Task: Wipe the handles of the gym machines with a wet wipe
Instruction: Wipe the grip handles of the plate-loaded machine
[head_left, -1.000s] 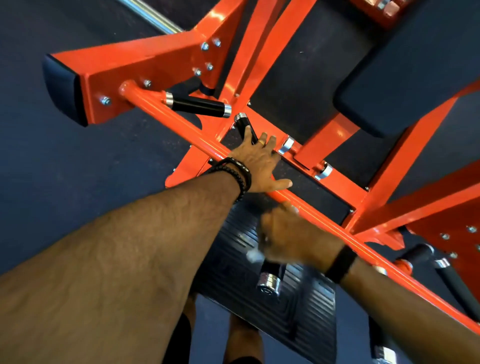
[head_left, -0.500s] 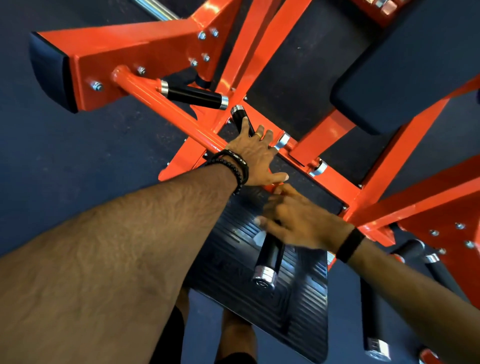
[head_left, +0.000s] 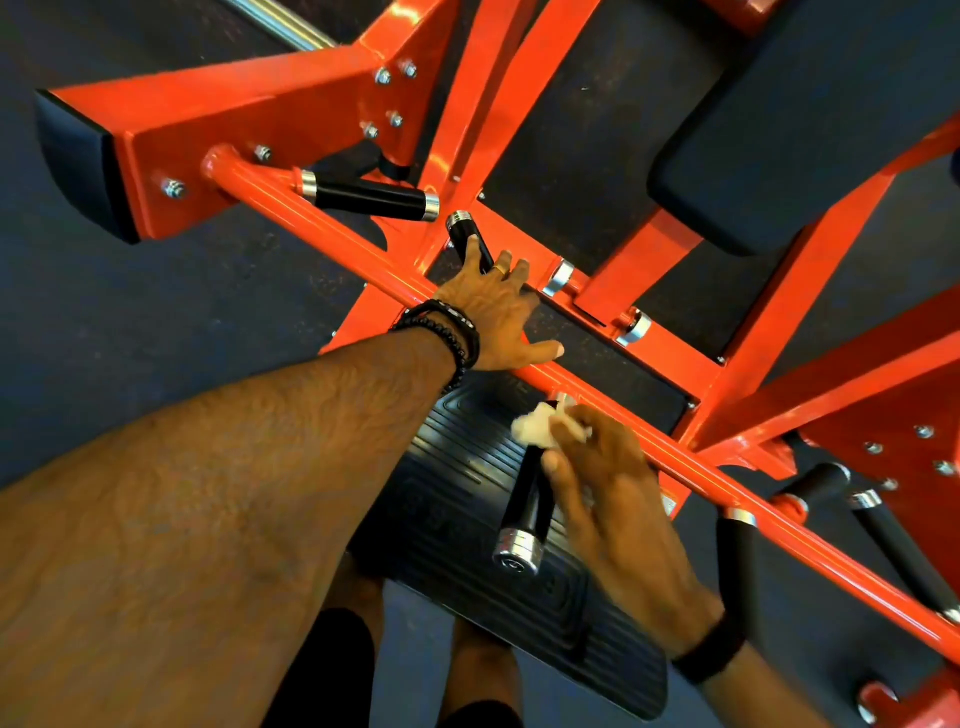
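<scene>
Your right hand (head_left: 597, 483) has slid up the black handle (head_left: 524, 499) since half a second ago: then your fingers were wrapped around its middle, and now they sit at the top, where the grip meets the orange crossbar (head_left: 727, 473). The wet wipe (head_left: 537, 427) is bunched under your fingertips, pressed against the upper end of the grip, and your fingers curl over it and the handle together (the thumb lies along the near side of the grip). The lower stretch of the handle and its chrome end cap (head_left: 515, 550) now stand bare.

Your left hand (head_left: 493, 312) has barely moved. It rests flat on the crossbar with fingers spread and nearly straight, holding nothing, the fingertips touching another black handle (head_left: 470, 239) beyond it.

What this likely means: you are near the top of 1 stroke on this grip, so the handle is partly wiped at best. Other handles remain around the frame, at least 1 at upper left (head_left: 371, 197) and 2 at the right (head_left: 737, 566), so most of the job still looks ahead of you.
</scene>
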